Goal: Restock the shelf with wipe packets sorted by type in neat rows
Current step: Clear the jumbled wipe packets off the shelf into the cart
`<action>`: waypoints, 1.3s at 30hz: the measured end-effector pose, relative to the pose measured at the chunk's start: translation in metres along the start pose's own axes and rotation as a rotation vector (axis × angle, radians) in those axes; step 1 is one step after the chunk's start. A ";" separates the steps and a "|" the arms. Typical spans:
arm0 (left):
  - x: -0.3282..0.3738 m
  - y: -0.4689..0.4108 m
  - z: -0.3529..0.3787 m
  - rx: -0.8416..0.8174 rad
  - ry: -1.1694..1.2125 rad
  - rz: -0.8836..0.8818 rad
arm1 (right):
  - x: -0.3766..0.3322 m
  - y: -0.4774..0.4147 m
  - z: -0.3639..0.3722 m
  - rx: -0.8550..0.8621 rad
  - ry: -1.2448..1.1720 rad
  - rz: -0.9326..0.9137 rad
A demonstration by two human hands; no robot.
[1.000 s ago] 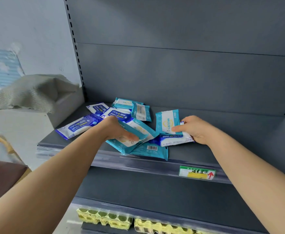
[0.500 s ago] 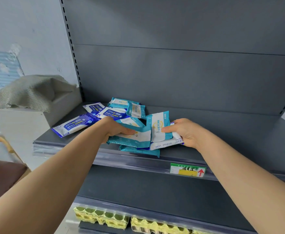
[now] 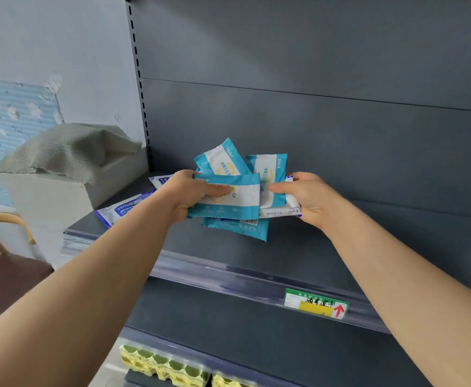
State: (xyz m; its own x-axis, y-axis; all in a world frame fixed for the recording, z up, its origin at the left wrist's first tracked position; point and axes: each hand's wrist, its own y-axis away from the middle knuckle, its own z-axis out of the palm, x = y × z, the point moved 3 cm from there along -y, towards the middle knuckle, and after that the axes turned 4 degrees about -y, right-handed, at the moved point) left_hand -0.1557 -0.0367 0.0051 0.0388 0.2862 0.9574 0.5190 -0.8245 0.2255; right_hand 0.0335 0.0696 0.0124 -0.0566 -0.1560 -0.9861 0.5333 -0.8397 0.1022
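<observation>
Several teal-and-white wipe packets (image 3: 235, 201) are bunched together just above the grey shelf (image 3: 298, 255). My left hand (image 3: 185, 195) grips the bunch from the left, thumb on the front packet. My right hand (image 3: 305, 198) pinches the right side, where a white packet with blue print (image 3: 280, 212) sticks out beneath. A blue-and-white alcohol wipe packet (image 3: 122, 209) lies flat on the shelf at the left, and another (image 3: 160, 180) shows behind my left hand.
A white box with a grey cloth (image 3: 69, 152) draped over it stands left of the shelf. A green price label (image 3: 315, 303) sits on the shelf's front rail. Yellow egg cartons (image 3: 161, 364) fill the shelf below. A chair (image 3: 2, 263) is at the far left.
Both hands gathered the teal packets into one bunch and lifted it off the shelf. The blue-and-white packets stayed at the left.
</observation>
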 end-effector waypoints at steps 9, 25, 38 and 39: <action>-0.011 -0.076 -0.069 0.053 -0.009 -0.075 | 0.024 -0.084 0.073 0.054 0.047 0.018; -0.018 -0.103 -0.078 -0.121 -0.138 -0.040 | 0.050 -0.091 0.094 0.133 0.017 0.106; 0.011 -0.061 -0.044 -0.327 0.222 0.238 | 0.009 -0.011 0.067 0.246 -0.180 -0.132; 0.015 -0.057 -0.035 -0.339 0.209 0.256 | 0.005 -0.004 0.062 0.260 -0.180 -0.148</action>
State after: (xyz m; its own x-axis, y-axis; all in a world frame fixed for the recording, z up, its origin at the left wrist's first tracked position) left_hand -0.2148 -0.0028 0.0128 -0.0614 -0.0226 0.9979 0.2062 -0.9785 -0.0095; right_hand -0.0213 0.0399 0.0151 -0.2773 -0.0927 -0.9563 0.2769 -0.9608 0.0129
